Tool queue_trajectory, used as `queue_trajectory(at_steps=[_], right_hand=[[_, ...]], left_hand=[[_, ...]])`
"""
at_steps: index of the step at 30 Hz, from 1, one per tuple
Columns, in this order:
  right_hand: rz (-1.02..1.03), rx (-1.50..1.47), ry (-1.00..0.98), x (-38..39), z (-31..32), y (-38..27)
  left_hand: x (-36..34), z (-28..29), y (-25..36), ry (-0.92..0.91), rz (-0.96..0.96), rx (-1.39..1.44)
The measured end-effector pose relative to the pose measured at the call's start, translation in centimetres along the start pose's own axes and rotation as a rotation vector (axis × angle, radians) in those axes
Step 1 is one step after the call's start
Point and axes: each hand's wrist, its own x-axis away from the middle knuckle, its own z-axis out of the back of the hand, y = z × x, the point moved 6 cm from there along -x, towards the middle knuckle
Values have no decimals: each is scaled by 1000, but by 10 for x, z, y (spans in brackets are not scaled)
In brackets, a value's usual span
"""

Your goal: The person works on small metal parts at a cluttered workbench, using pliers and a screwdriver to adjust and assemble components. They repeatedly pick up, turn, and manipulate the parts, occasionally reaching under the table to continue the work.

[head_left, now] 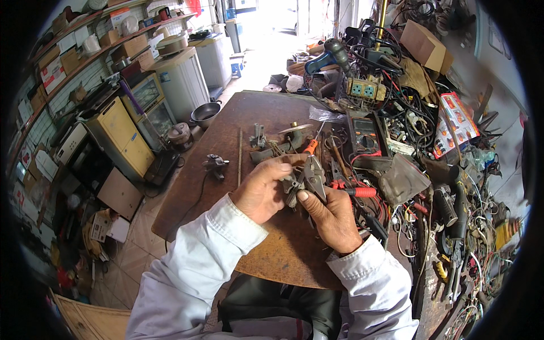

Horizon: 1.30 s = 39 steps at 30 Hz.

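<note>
Small grey metal part (290, 185) sits between both hands, above the near middle of the brown workbench (226, 136). Left hand (262, 190) is clenched around it from the left. Right hand (331, 215) grasps pliers (313, 177), one pair, dull steel, jaws at the part. One multimeter (367, 135), dark and rectangular, lies farther right. One orange-handled screwdriver (311, 145) lies beyond.

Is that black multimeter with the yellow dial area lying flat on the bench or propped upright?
Lying flat: the black multimeter rests on its back, face up, among wires on the brown workbench.
</note>
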Motion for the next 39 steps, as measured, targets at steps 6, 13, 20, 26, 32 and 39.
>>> queue_trajectory(at_steps=[6,13,20,26,32,39], right_hand=[[-127,-220,-137,2,-12,12],[-211,-198,-562,21,-47,13],[-126,-180,-593,21,-52,18],[-111,-158,-575,19,-49,20],[-140,-196,-601,19,-52,23],[-193,-205,-632,19,-52,28]], left_hand=[[-4,15,5,191,-150,135],[-3,18,28,191,-266,136],[1,18,32,201,-366,-94],[0,16,20,185,-245,-141],[1,11,21,166,-238,-208],[4,3,23,137,-257,-337]])
